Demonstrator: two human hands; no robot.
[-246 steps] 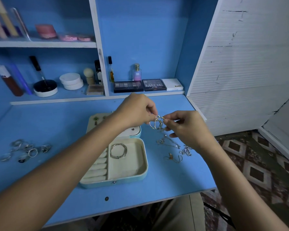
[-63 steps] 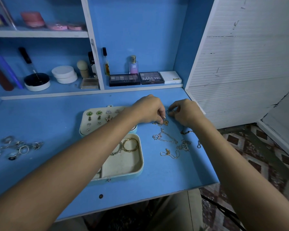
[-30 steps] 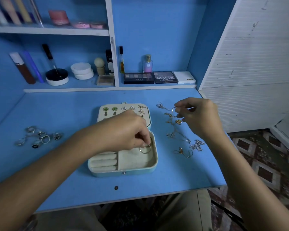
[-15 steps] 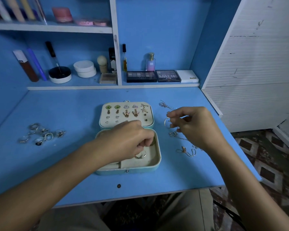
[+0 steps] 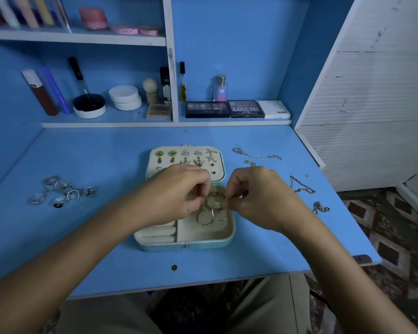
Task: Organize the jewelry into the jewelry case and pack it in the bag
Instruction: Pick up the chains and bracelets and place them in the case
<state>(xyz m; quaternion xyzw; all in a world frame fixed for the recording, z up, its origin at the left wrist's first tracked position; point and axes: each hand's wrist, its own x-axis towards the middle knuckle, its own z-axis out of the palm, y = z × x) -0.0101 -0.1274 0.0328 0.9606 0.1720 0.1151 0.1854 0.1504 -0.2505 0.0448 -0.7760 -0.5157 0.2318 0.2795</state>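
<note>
- The case (image 5: 204,241) lies open on the blue tabletop (image 5: 106,153), its lid (image 5: 152,168) folded flat behind the tray.
- Earrings (image 5: 185,156) sit in rows on the lid's pad: two green ones at its left, triangles in the middle, starfish at its right.
- Both hands hover over the case's large compartment, which is the right part of the tray.
- The left hand (image 5: 179,191) has its fingers curled, thumb and fingertips pinching a thin gold hoop (image 5: 214,195) from the left.
- The right hand (image 5: 256,196) is curled too and pinches the same cluster of hoops from the right (just which hoop each finger touches cannot be told).
- Another gold hoop (image 5: 204,218) lies flat in that compartment, just below the hands.
- Cream ring rolls (image 5: 158,233) fill the case's left compartment, partly hidden by the left wrist.
- A loose pile of rings (image 5: 63,191) lies on the tabletop well to the left of the case.
- Chains (image 5: 256,154) are strewn right of the case: one silver strand by the lid, one gold chain (image 5: 301,185) further right, one small silver heap (image 5: 320,208) near the tabletop's right edge.
- A shelf (image 5: 164,122) behind the case carries three palettes (image 5: 237,108), a small perfume bottle (image 5: 220,89), white jars and tubes.
- A dark round spot (image 5: 174,267) shows on the tabletop in front of the case.
</note>
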